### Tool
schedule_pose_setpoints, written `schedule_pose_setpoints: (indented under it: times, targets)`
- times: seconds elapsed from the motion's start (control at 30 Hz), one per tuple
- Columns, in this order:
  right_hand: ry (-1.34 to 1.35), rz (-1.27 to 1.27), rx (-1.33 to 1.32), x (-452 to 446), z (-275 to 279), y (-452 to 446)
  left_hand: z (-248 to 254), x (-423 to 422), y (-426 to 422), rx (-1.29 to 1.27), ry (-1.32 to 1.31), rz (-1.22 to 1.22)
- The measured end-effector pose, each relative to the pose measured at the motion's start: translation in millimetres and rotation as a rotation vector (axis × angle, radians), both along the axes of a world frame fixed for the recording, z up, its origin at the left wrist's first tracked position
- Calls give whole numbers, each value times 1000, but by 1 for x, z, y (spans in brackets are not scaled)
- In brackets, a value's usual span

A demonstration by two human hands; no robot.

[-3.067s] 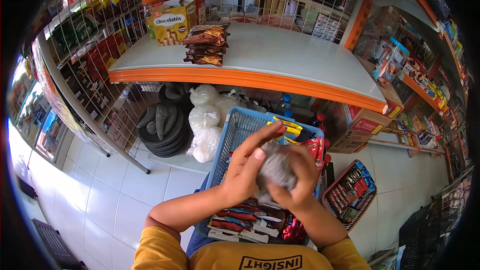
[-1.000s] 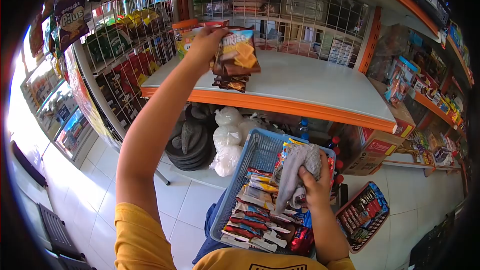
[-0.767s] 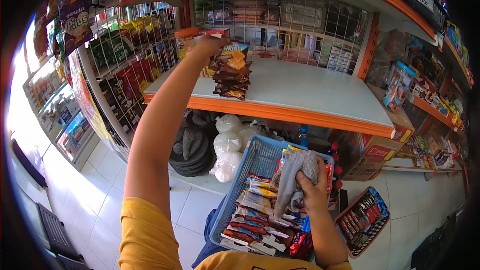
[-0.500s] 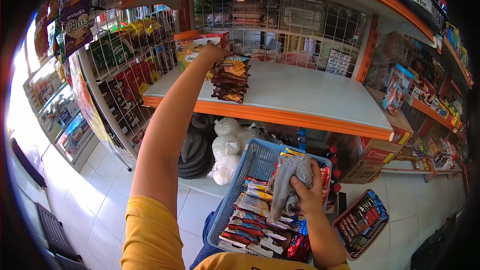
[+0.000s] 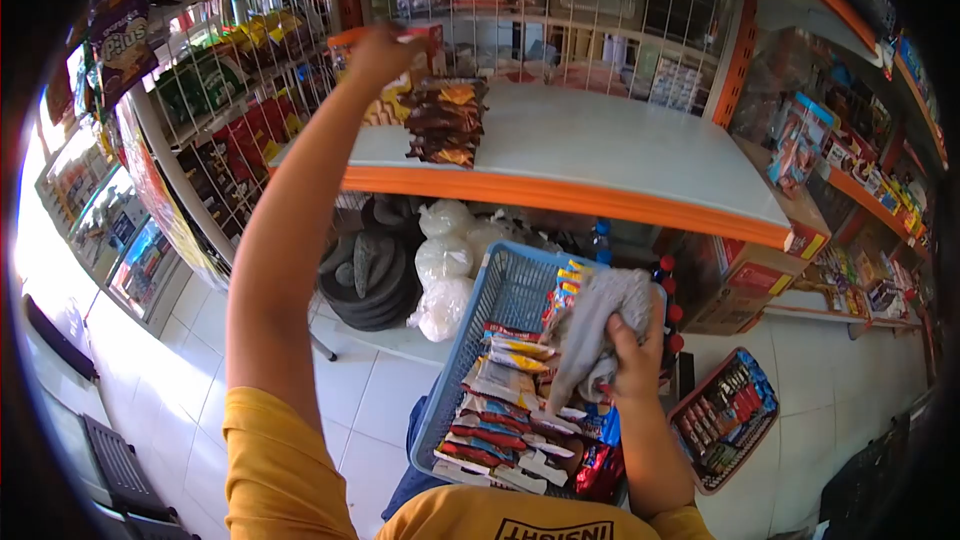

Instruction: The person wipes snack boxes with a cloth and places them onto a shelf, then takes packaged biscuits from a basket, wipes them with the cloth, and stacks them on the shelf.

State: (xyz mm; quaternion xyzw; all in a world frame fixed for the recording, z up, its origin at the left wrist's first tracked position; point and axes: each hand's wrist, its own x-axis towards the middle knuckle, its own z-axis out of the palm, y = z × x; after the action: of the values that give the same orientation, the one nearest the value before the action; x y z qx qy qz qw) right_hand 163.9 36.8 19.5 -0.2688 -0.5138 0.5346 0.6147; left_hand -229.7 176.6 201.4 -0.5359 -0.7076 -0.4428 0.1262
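Observation:
My left hand reaches over the left end of the shelf, beside a red box and an orange-lidded container. Motion blur smears its fingers, so I cannot see whether they grip anything. Just in front of it, brown snack packets lie stacked in a row on the white shelf. Bunched in my right hand is a grey cloth, with the thumb pressed across it. Beneath the cloth, a blue plastic basket holds rows of wrapped snacks.
Below the shelf are stone mortars and white plastic bags. A smaller basket of packets stands on the floor at right, near cardboard boxes. Wire mesh backs the shelf, whose orange edge runs across.
My left hand has shifted left, off the brown snack packets, which now show more fully. My right hand still holds the grey cloth over the basket. The camera view has tilted slightly.

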Motion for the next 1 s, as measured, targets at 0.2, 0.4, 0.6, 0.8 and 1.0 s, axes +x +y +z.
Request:
schedule_pose_setpoints:
  times: [0.2, 0.4, 0.6, 0.8, 1.0]
  targets:
    - [365, 32, -210, 17, -17, 20, -28, 93, -118, 484, 402, -146]
    - [541, 50, -225, 14, -23, 32, -121, 160, -181, -318, 328, -863]
    - [477, 54, -247, 10, -26, 31, -166, 155, -169, -652, 247, -915]
    - [429, 38, -237, 8, -30, 33, -183, 150, -159, -532, 171, -971]
    - [410, 40, -212, 6, -27, 33, -187, 139, -150, -393, -7, -1084]
